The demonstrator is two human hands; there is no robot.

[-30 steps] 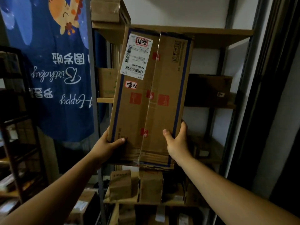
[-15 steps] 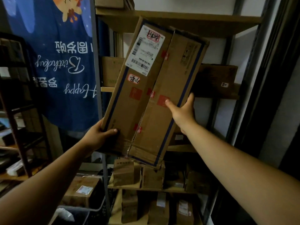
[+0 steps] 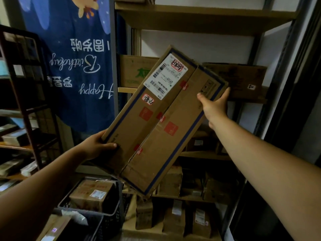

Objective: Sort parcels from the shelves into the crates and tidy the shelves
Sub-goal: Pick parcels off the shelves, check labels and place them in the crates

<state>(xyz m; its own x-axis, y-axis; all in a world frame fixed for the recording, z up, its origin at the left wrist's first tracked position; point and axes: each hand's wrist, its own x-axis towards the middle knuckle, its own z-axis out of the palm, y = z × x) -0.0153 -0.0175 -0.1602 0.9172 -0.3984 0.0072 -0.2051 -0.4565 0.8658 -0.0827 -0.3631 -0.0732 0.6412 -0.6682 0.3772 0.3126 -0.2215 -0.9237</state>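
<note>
As our left hand (image 3: 97, 145) and right hand (image 3: 214, 106) curl round the long cardboard box (image 3: 156, 122), the mesh crate (image 3: 108, 226) at 7 o'clock holds a taped parcel (image 3: 92, 193).

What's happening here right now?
A person holds a long cardboard box in both hands in front of the shelves, tilted with its labelled end up and to the right. The left hand grips the lower left corner and the right hand holds the upper right edge. The box is in the air, not on a shelf. A dark crate at lower left has a parcel in it, and more boxes sit on the shelves.
</note>
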